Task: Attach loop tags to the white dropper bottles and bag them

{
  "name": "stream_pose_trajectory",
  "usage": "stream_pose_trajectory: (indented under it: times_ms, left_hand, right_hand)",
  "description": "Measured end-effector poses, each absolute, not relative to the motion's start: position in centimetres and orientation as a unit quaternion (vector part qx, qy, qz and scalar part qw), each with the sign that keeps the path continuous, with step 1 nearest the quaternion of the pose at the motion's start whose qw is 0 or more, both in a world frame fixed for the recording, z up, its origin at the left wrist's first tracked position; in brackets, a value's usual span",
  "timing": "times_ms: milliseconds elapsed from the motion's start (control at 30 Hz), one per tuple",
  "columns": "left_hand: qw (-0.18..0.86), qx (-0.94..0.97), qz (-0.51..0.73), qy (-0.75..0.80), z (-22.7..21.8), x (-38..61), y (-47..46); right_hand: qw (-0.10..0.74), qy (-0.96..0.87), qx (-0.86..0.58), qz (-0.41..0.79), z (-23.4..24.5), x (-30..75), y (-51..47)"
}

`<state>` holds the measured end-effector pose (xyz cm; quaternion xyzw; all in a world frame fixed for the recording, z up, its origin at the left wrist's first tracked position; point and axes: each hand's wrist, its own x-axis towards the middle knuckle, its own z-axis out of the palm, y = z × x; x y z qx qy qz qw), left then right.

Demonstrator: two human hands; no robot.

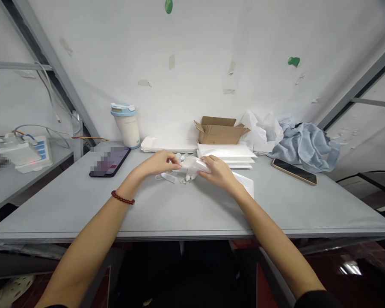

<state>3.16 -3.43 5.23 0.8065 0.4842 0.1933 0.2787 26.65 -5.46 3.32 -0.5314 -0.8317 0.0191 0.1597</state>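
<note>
Over the middle of the desk, my right hand (216,171) is closed around a clear plastic packet (192,163) with something white showing in it. My left hand (163,162) is in a pinch at the packet's left end; what its fingertips hold is too small to make out. Beneath and between the hands lies a small pile of white pieces, among them a slim white piece with a thin loop (169,177). Beside my right hand is a stack of white envelope-like packs (226,152), and another flat white sheet (244,184) lies partly under my right forearm.
A tumbler (128,128) and a phone (111,162) are on the left. Flat white pieces (167,144) lie along the wall. An opened cardboard box (220,130), a white plastic bag (261,132), blue cloth (304,145) and another phone (293,171) are toward the right.
</note>
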Motion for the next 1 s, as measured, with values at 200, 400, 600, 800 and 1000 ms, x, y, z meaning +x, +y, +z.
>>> stream_pose_trajectory:
  times_ms: [200,400,600,800,1000]
  left_hand:
    - [0.279,0.831,0.016,0.481,4.4,2.5,-3.0]
    - [0.305,0.832,0.063,0.459,5.2,3.2,-3.7]
    - [0.450,0.697,0.379,0.409,7.2,1.5,-4.3]
    - [0.444,0.618,0.476,0.442,6.1,2.7,-3.8]
    - [0.428,0.628,0.394,0.517,4.8,4.1,-3.6]
  right_hand:
    - [0.171,-0.824,-0.540,0.019,3.3,27.0,-5.3]
    - [0.171,-0.826,-0.536,0.018,3.3,26.9,-5.3]
    - [0.172,-0.828,-0.533,0.019,3.2,26.8,-5.3]
    - [0.172,-0.830,-0.531,0.021,3.1,26.9,-5.3]
    - [0.168,-0.834,-0.526,0.021,3.0,26.8,-5.3]
